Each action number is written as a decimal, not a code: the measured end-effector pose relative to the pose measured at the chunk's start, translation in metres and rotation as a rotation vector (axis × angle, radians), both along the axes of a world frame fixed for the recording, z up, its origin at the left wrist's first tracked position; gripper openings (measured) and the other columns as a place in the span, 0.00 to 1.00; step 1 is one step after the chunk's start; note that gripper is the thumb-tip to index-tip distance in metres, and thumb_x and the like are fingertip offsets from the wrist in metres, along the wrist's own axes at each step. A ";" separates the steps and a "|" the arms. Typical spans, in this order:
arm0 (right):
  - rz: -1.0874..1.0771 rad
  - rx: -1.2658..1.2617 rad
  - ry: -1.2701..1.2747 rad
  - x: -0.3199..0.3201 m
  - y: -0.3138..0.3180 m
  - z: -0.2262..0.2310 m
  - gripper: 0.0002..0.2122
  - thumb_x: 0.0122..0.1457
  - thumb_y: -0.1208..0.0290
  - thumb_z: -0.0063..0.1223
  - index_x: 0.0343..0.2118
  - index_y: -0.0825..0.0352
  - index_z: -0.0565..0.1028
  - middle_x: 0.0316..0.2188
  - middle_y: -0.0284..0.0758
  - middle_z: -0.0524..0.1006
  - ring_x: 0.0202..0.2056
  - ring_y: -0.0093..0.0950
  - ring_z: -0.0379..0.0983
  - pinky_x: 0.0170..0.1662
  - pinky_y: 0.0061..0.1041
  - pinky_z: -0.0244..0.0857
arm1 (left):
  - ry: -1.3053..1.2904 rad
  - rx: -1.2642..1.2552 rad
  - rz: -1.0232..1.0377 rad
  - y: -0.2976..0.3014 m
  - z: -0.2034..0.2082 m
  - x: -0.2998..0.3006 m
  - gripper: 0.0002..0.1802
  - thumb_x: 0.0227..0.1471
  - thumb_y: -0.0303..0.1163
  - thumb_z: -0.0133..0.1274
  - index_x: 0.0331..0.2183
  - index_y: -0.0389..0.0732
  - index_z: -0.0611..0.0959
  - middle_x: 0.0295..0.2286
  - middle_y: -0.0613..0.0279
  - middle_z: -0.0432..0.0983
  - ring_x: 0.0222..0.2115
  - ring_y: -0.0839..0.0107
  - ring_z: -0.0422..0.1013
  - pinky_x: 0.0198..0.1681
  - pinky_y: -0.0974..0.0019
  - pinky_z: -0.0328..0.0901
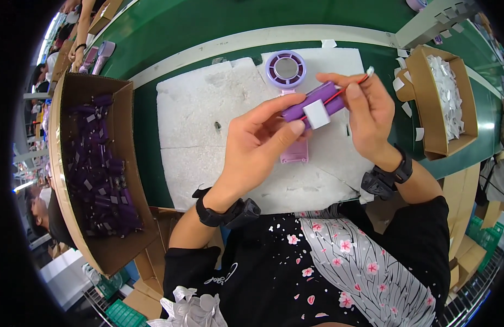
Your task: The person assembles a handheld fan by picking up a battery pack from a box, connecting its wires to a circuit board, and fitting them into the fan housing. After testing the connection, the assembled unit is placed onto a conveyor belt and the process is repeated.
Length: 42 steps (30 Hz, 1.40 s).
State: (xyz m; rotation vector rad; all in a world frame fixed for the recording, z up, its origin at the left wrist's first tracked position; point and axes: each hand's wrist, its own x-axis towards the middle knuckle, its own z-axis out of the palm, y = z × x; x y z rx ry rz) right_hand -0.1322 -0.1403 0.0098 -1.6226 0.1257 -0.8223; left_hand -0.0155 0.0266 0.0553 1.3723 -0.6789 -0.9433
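Observation:
Over the middle of the workbench my two hands hold a purple battery pack (pixel 334 106). My left hand (pixel 257 136) is closed on its left end, thumb below and index finger above. At the other end, my right hand (pixel 369 111) pinches the pack where its red and black wires lead off to a small white connector (pixel 370 71). A white square pad (pixel 316 114) is on the pack's side. Beneath the hands lies a handheld fan (pixel 286 67) with a round lilac head; its pink handle (pixel 294 152) is partly hidden by the left hand and the pack.
White foam sheets (pixel 192 120) cover the green bench (pixel 219 19). On the left stands a cardboard box (pixel 126 240) of purple battery packs; on the right, a smaller carton (pixel 435 139) of white pads. Loose pads lie beside it. Another person's arm (pixel 84 27) reaches in at the upper left.

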 end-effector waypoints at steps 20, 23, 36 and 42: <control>0.026 -0.493 0.425 0.015 0.009 0.009 0.14 0.44 0.77 0.64 0.37 0.66 0.76 0.31 0.33 0.72 0.28 0.27 0.73 0.31 0.22 0.67 | -0.572 0.096 0.008 -0.017 -0.028 0.049 0.16 0.43 0.24 0.62 0.37 0.36 0.79 0.30 0.60 0.77 0.25 0.72 0.73 0.32 0.72 0.69; 0.020 -0.497 0.436 0.014 0.009 0.010 0.15 0.44 0.77 0.64 0.37 0.66 0.76 0.31 0.34 0.72 0.28 0.27 0.73 0.32 0.22 0.68 | -0.384 0.139 -0.017 -0.011 -0.024 0.055 0.14 0.43 0.24 0.62 0.36 0.36 0.79 0.30 0.60 0.77 0.26 0.74 0.73 0.33 0.72 0.69; 0.029 -0.506 0.489 0.014 0.010 0.015 0.15 0.43 0.79 0.64 0.36 0.67 0.75 0.31 0.34 0.72 0.29 0.27 0.73 0.32 0.22 0.69 | -0.397 0.011 -0.078 -0.010 -0.026 0.053 0.20 0.43 0.21 0.60 0.43 0.38 0.79 0.30 0.61 0.76 0.29 0.73 0.73 0.35 0.71 0.69; 0.021 -0.491 0.452 0.014 0.011 0.014 0.14 0.43 0.79 0.63 0.36 0.67 0.75 0.30 0.34 0.72 0.28 0.27 0.73 0.32 0.22 0.68 | -0.319 -0.044 -0.151 -0.010 -0.023 0.051 0.13 0.44 0.22 0.59 0.37 0.37 0.81 0.31 0.59 0.76 0.31 0.70 0.72 0.34 0.71 0.68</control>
